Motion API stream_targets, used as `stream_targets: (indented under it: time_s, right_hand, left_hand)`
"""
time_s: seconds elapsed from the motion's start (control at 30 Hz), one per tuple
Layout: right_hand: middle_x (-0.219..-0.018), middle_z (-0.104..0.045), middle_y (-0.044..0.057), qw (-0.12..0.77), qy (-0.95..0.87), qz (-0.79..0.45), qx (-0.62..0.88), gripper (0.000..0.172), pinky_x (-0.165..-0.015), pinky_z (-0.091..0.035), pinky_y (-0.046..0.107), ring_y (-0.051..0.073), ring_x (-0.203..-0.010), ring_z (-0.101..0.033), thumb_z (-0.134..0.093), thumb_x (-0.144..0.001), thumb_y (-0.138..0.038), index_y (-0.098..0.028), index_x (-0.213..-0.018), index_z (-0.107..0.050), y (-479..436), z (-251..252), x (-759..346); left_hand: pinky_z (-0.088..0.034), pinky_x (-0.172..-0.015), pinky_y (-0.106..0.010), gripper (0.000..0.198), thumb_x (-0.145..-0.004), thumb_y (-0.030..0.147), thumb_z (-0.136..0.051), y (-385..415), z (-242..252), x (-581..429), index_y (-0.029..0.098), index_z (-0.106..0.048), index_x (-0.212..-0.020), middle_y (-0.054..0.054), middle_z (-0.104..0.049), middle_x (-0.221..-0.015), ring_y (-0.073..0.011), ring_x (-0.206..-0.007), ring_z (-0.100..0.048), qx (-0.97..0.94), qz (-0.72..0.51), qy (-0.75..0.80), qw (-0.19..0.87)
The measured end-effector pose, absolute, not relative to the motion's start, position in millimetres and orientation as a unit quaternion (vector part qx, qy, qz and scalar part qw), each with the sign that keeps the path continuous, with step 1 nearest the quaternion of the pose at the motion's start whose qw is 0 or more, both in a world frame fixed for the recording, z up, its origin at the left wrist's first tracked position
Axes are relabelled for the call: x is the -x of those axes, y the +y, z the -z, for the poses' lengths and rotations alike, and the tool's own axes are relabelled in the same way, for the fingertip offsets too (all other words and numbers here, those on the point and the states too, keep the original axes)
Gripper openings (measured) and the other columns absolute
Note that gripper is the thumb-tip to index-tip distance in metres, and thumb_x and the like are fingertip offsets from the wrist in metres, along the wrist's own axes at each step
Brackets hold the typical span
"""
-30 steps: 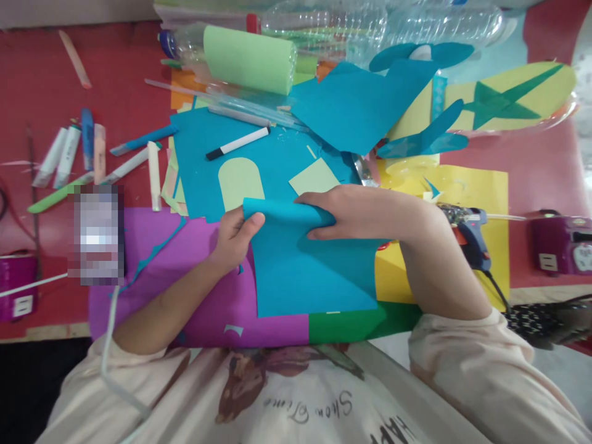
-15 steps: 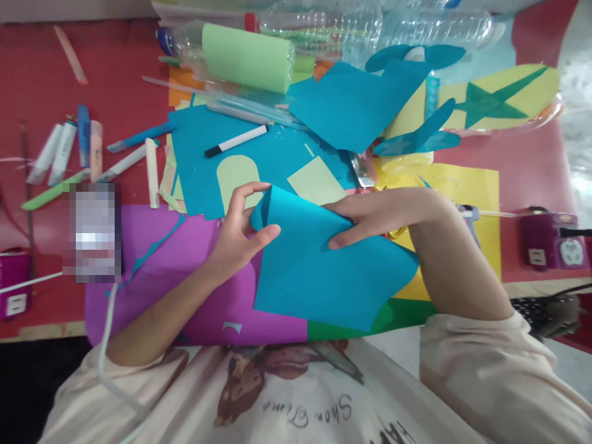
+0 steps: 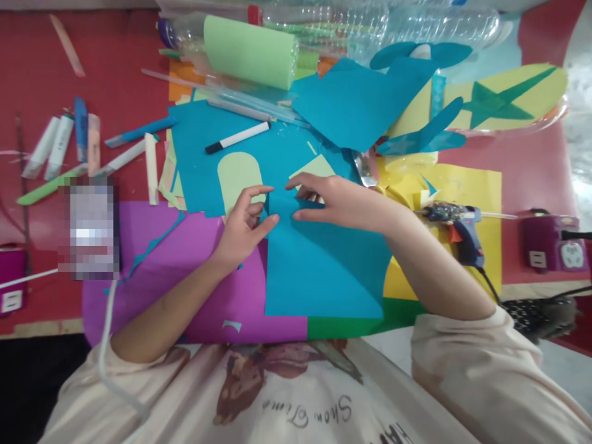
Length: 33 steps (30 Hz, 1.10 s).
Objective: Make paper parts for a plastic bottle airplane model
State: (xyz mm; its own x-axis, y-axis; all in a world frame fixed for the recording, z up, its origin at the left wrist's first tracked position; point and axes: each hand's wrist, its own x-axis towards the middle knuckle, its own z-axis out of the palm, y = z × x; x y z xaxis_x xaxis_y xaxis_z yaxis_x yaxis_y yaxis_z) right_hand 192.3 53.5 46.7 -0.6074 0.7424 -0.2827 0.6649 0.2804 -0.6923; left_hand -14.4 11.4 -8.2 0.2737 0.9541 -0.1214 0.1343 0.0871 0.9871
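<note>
A sheet of blue paper (image 3: pixel 324 271) lies in front of me, its top edge slightly raised between my hands. My left hand (image 3: pixel 247 225) is at its upper left corner, thumb on the near side and forefinger at the top edge. My right hand (image 3: pixel 324 197) reaches over the same top edge, thumb on the sheet's face and forefinger beyond it, the other fingers curled. Beyond the hands lie a larger blue sheet (image 3: pixel 194 148), a pale green round-topped paper piece (image 3: pixel 238 176) and a black-capped marker (image 3: pixel 238 137).
A glue gun (image 3: pixel 467 231) rests on yellow paper (image 3: pixel 488 197) at right. Markers and cutters (image 3: pixel 60 148) are scattered at left beside a blurred phone (image 3: pixel 95 231). Plastic bottles (image 3: pixel 324 21) and a green-wrapped bottle (image 3: pixel 250 52) lie at the back. Purple paper (image 3: pixel 185 296) sits underneath.
The blue sheet has turned square to me and its curled top has flattened. My right hand has moved left and up along the top edge; the glue gun has come into view.
</note>
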Motion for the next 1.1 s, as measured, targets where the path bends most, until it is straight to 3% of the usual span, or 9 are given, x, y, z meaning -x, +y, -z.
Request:
stream_targets:
  time_s: [0.27, 0.4, 0.53, 0.7, 1.1]
  right_hand:
    - [-0.082, -0.067, 0.005, 0.094, -0.793, -0.440, 0.411, 0.018, -0.064, -0.037, 0.025, 0.015, -0.071, -0.058, -0.059, -0.086, -0.029, -0.015, -0.095, -0.064, 58, -43, -173]
    - [-0.076, -0.064, 0.003, 0.093, -0.798, -0.447, 0.393, 0.018, -0.060, -0.034, 0.025, 0.013, -0.066, -0.054, -0.058, -0.087, -0.031, -0.014, -0.092, -0.064, 61, -41, -174]
    - [-0.070, -0.061, 0.001, 0.103, -0.801, -0.452, 0.378, 0.016, -0.058, -0.034, 0.024, 0.013, -0.062, -0.052, -0.057, -0.088, -0.031, -0.016, -0.088, -0.063, 63, -39, -176]
    - [-0.071, -0.061, 0.001, 0.116, -0.798, -0.451, 0.383, 0.016, -0.060, -0.036, 0.025, 0.013, -0.063, -0.052, -0.055, -0.088, -0.030, -0.017, -0.085, -0.063, 64, -41, -177]
    - [-0.069, -0.056, 0.000, 0.163, -0.778, -0.460, 0.395, 0.014, -0.060, -0.034, 0.026, 0.012, -0.062, -0.046, -0.053, -0.088, -0.028, -0.017, -0.082, -0.059, 62, -41, -174]
  left_hand:
    - [-0.024, -0.042, -0.019, 0.033, -0.080, 0.043, -0.066, 10, 13, 13, 0.024, -0.042, -0.093, 0.012, -0.033, -0.053, -0.0055, -0.042, -0.027, -0.550, -0.350, 0.459, 0.603]
    - [-0.024, -0.043, -0.020, 0.033, -0.083, 0.050, -0.061, 8, 12, 14, 0.024, -0.042, -0.090, 0.011, -0.035, -0.055, -0.0062, -0.044, -0.028, -0.565, -0.339, 0.455, 0.599]
    - [-0.023, -0.043, -0.022, 0.034, -0.087, 0.055, -0.055, 6, 11, 15, 0.023, -0.044, -0.082, 0.010, -0.025, -0.055, -0.0070, -0.044, -0.025, -0.612, -0.310, 0.450, 0.572]
    - [-0.024, -0.045, -0.024, 0.042, -0.092, 0.054, -0.047, 3, 12, 17, 0.022, -0.035, -0.068, 0.008, -0.026, -0.053, -0.0076, -0.042, -0.030, -0.667, -0.280, 0.455, 0.520]
    - [-0.021, -0.047, -0.028, 0.047, -0.091, 0.066, -0.036, -1, 10, 16, 0.023, -0.039, -0.072, 0.007, -0.029, -0.051, -0.0099, -0.042, -0.029, -0.680, -0.253, 0.487, 0.486]
